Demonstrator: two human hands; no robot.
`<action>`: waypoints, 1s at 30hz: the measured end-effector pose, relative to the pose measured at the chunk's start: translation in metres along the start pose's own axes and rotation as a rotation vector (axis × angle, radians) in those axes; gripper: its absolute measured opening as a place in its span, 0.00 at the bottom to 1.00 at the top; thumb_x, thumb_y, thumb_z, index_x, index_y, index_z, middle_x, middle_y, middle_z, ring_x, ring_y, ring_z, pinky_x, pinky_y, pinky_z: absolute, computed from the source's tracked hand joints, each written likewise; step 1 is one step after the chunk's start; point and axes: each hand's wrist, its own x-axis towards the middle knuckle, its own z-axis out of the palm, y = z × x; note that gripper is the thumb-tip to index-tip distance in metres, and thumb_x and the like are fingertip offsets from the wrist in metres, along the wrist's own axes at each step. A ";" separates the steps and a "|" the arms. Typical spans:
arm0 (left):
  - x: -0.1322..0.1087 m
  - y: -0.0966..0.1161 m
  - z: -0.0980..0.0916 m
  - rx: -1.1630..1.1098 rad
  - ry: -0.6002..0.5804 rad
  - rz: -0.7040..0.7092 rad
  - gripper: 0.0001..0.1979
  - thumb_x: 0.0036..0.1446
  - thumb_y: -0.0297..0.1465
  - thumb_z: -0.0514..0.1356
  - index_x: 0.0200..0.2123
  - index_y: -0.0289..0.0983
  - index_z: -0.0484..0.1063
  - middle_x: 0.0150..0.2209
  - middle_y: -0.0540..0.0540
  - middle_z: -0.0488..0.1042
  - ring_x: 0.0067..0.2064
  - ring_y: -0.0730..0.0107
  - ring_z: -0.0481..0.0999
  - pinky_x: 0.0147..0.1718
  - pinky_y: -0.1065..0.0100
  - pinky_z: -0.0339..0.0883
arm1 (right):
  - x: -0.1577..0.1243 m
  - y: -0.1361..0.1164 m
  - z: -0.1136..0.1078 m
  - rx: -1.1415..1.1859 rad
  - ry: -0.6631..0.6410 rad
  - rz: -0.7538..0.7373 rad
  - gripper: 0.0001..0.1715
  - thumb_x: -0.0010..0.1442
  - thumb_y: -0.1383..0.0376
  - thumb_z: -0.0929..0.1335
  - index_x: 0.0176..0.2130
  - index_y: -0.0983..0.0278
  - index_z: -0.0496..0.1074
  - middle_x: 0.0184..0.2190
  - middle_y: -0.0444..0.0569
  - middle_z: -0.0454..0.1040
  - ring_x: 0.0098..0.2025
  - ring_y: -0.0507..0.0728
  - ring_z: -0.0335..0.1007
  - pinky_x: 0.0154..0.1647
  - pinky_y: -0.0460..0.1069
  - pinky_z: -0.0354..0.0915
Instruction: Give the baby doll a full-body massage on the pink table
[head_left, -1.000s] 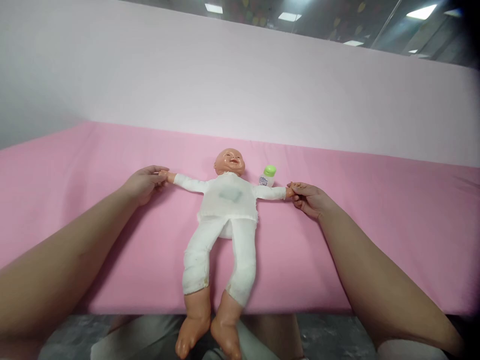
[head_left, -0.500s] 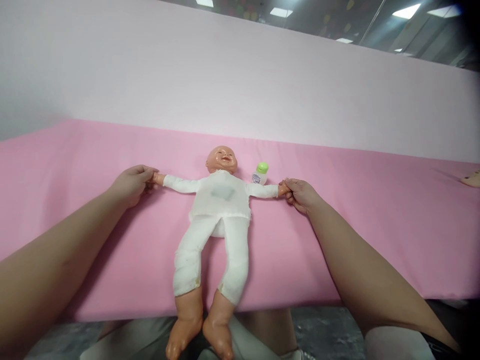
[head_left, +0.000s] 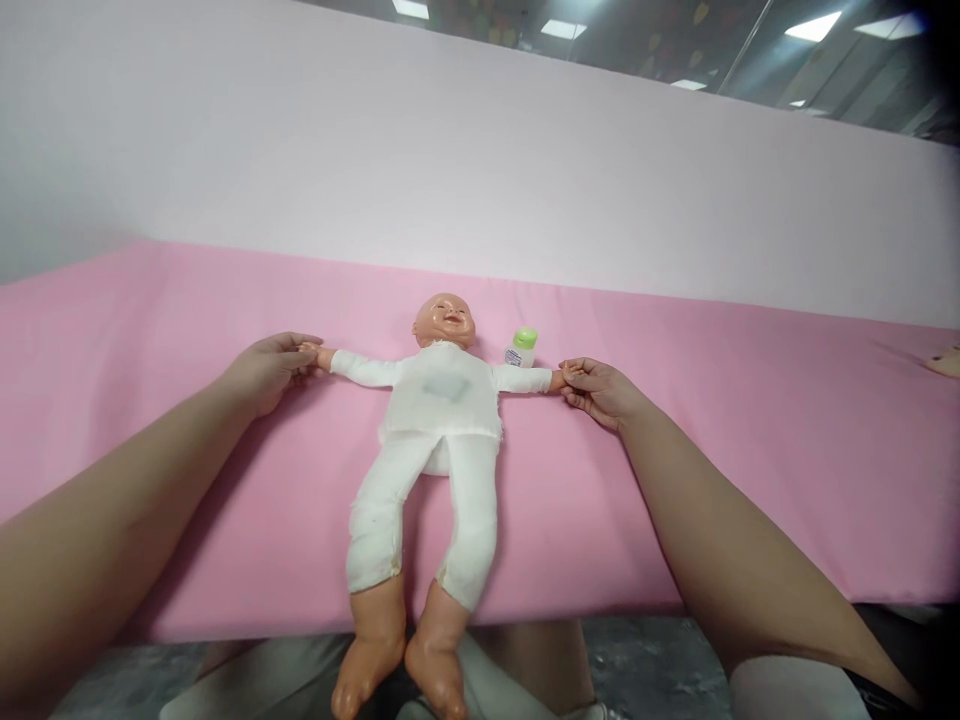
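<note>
A baby doll (head_left: 444, 395) with a white cloth body lies on its back on the pink table cover (head_left: 585, 500). Its head is at the far side and its feet hang over the near edge. Both its arms are stretched straight out sideways. My left hand (head_left: 274, 372) is closed on the doll's hand at the left, fingers beneath and thumb above. At the right, my right hand (head_left: 604, 390) pinches the doll's other hand between thumb and fingers. Just above that arm stands a small clear bottle (head_left: 521, 348) with a green cap.
A pale wall (head_left: 480, 170) rises behind the table, with a glass pane (head_left: 637, 45) above it. At the far right edge, part of a skin-toned object (head_left: 945, 361) shows on the pink cover. My legs are under the near edge.
Both my hands have eased slightly inward, toward the doll's body, and my grip looks a little looser, showing more of the doll's hands. The doll's body and the bottle stay in place.
</note>
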 end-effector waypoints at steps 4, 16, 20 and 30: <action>-0.001 -0.001 -0.001 0.049 -0.025 0.039 0.16 0.53 0.29 0.69 0.45 0.34 0.76 0.30 0.45 0.77 0.28 0.68 0.76 0.26 0.70 0.69 | 0.000 0.000 0.003 -0.082 0.031 -0.033 0.17 0.53 0.65 0.80 0.38 0.63 0.71 0.25 0.44 0.72 0.22 0.48 0.68 0.19 0.41 0.68; 0.000 0.002 0.006 0.121 0.045 0.018 0.10 0.62 0.30 0.61 0.44 0.33 0.77 0.28 0.43 0.78 0.25 0.66 0.75 0.25 0.67 0.68 | 0.004 0.004 0.010 -0.192 0.119 -0.040 0.14 0.65 0.58 0.72 0.41 0.67 0.76 0.23 0.46 0.70 0.17 0.45 0.56 0.14 0.41 0.53; -0.004 0.003 0.005 0.051 0.018 -0.005 0.18 0.53 0.28 0.66 0.49 0.34 0.78 0.31 0.42 0.80 0.29 0.65 0.79 0.28 0.67 0.71 | -0.003 0.000 0.008 -0.157 0.013 -0.017 0.14 0.63 0.65 0.73 0.49 0.66 0.76 0.30 0.49 0.75 0.24 0.48 0.68 0.24 0.43 0.69; -0.001 -0.003 -0.004 0.057 -0.058 0.070 0.22 0.41 0.34 0.75 0.42 0.36 0.81 0.31 0.44 0.80 0.27 0.67 0.77 0.25 0.69 0.69 | -0.003 0.001 0.004 -0.207 -0.071 -0.029 0.26 0.51 0.59 0.81 0.44 0.64 0.72 0.26 0.44 0.74 0.23 0.49 0.68 0.23 0.44 0.68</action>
